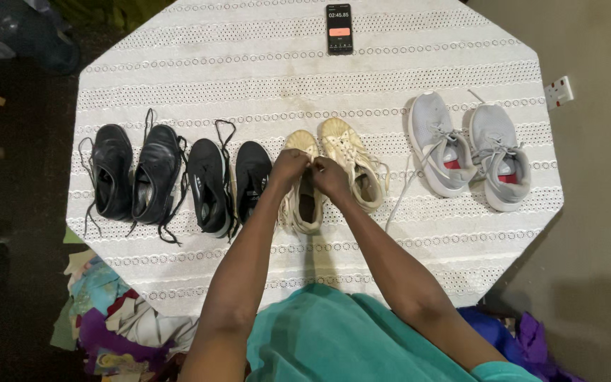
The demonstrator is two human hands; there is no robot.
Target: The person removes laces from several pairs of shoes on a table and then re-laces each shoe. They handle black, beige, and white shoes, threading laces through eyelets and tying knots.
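both hands pinched at the laces of a cream shoe

the left hand (288,167) and right hand (329,175) were together over the left cream shoe (304,201), fingertips closed on its laces near the top of the tongue; whether the lace was knotted couldn't be told. that shoe sat mid-table on the white eyelet tablecloth (305,71), w/ its mate, the right cream shoe (351,166), just beside it and angled a bit away, laces loose.

to the left stood a pair of black trainers (228,184), laces undone, then a pair of black leather shoes (136,173), laces trailing over the cloth. to the right, well apart, was a pair of grey trainers (468,152) w/ red insoles showing inside; the other shoes looked dark & empty inside, as far as could be seen. a long loose lace ran down between the cream and grey pairs.

a phone (339,28) lay at the far edge, screen lit. a heap of coloured cloth (107,318) lay on the floor by the table's near-left corner.
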